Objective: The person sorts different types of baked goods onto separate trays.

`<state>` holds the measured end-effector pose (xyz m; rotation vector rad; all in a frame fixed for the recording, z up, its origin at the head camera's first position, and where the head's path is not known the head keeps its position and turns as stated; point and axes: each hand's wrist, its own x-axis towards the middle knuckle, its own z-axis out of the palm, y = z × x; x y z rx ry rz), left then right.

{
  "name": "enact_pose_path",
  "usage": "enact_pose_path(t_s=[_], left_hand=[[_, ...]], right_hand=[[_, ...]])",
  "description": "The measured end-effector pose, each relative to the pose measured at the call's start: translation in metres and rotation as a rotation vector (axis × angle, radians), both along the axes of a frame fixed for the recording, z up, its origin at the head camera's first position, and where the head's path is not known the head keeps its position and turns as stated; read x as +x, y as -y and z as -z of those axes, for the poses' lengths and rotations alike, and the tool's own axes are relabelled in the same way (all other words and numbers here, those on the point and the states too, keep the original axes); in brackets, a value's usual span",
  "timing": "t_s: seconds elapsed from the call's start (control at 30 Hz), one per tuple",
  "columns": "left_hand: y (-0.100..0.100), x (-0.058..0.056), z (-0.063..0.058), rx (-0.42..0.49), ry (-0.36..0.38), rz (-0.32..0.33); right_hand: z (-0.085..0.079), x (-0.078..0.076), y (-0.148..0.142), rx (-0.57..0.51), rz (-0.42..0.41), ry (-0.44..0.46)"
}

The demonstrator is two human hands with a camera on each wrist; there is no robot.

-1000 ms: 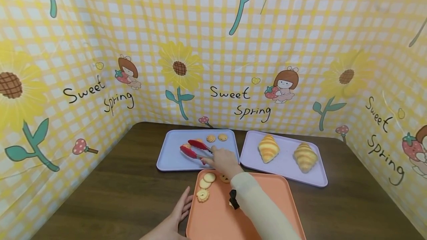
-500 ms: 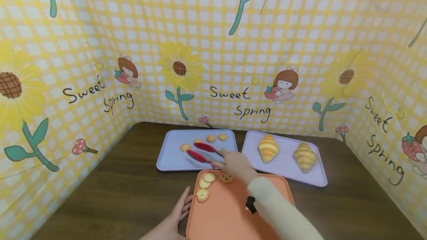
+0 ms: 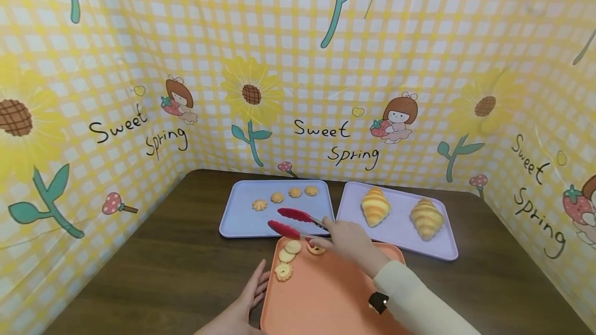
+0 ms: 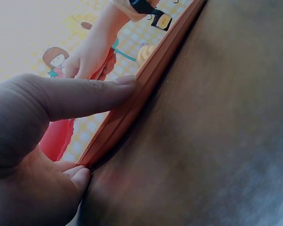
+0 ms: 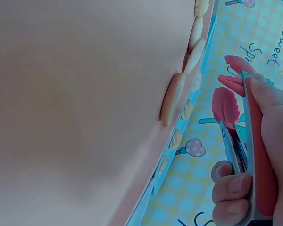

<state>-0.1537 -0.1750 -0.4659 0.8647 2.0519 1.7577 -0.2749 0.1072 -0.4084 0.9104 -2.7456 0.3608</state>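
My right hand (image 3: 351,244) holds a pair of red-tipped tongs (image 3: 285,229) over the back edge of the orange tray (image 3: 326,304). The tongs' tips stand apart with nothing between them, as the right wrist view also shows. Behind them, several small piped cookies (image 3: 277,198) sit in a slanting row on the blue tray (image 3: 237,224). Along the orange tray's back left lie two overlapping plain round cookies (image 3: 286,256), a scalloped cookie (image 3: 283,272) and a cookie with dark marks (image 3: 316,250), partly hidden. My left hand (image 3: 251,293) rests against that tray's left side, fingers extended.
At the back right a lilac tray (image 3: 400,237) carries two croissants (image 3: 375,207), set well apart. Brown wooden table (image 3: 177,257) surrounds the trays. A yellow checked cloth (image 3: 298,66) with printed flowers hangs behind and at both sides.
My right hand has drawn the tongs back and to the right, off the piped cookies, which all show on the blue tray now. My left hand has stayed put.
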Motion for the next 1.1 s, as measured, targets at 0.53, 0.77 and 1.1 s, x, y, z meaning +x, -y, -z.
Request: enact_pose_path(t_s=[0.53,0.77,1.1], left_hand=[[-0.001,-0.001,-0.001,-0.004,0.035,0.007],[-0.001,-0.001,0.000,0.021,0.055,0.017],[0.000,-0.002,0.000,0.034,0.091,0.028]], right_hand=[[0.003,0.037,-0.045,0.083,0.029,-0.037],[0.005,0.047,-0.065,0.109,0.059,-0.060],[0.001,0.060,-0.088,0.112,0.166,0.041]])
